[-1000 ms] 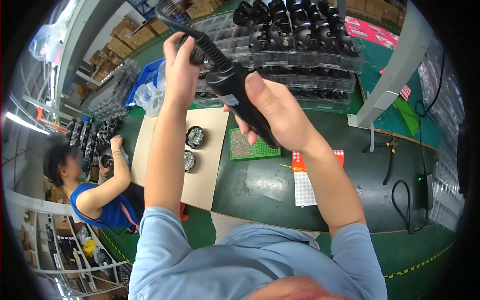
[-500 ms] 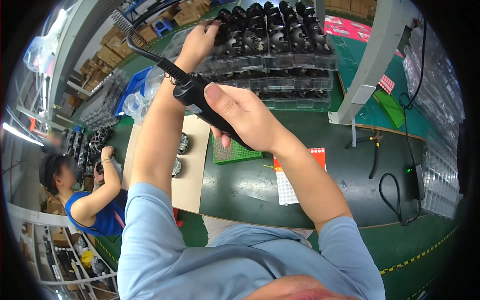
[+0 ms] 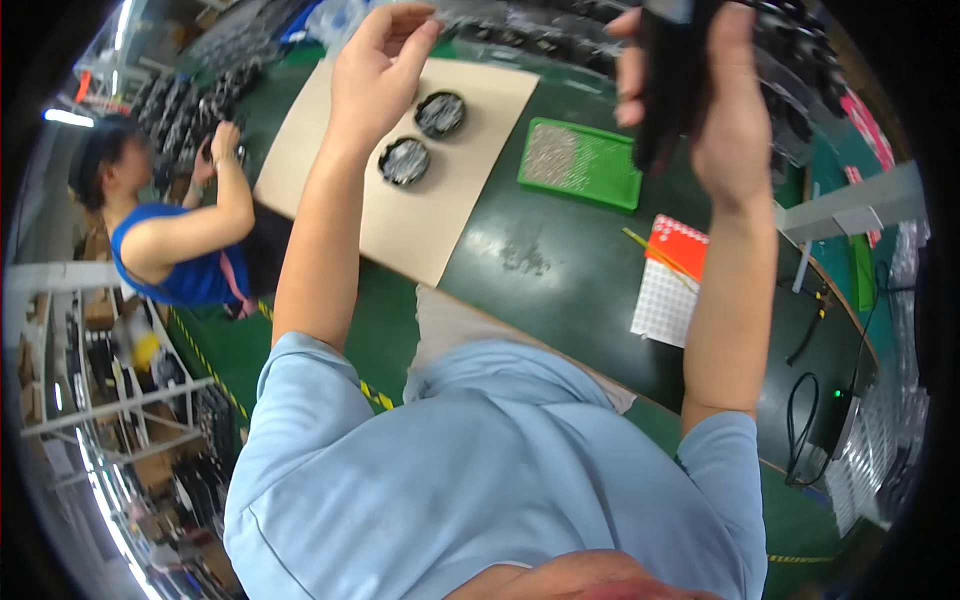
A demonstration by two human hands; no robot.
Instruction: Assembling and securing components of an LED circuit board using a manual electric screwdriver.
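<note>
My right hand is raised at the upper right, wrapped round a black electric screwdriver, which is blurred; its tip cannot be made out. Nothing shows in my left hand, whose fingers are loosely bent and apart from the thumb, over a beige board. Beside that hand, two round black housings with silvery insides lie on the board. A green screw tray, its left part full of small silvery pieces, lies between the board and my right hand.
A red and white sticker sheet with a thin yellow stick lies near my right forearm. Pliers, a black cable and a grey post are at the right. At the left, a co-worker in blue handles a dark part.
My view has turned, showing more of the board. My left hand has come back from the stacked trays of black parts to above the board. The screwdriver has moved right in my right hand.
</note>
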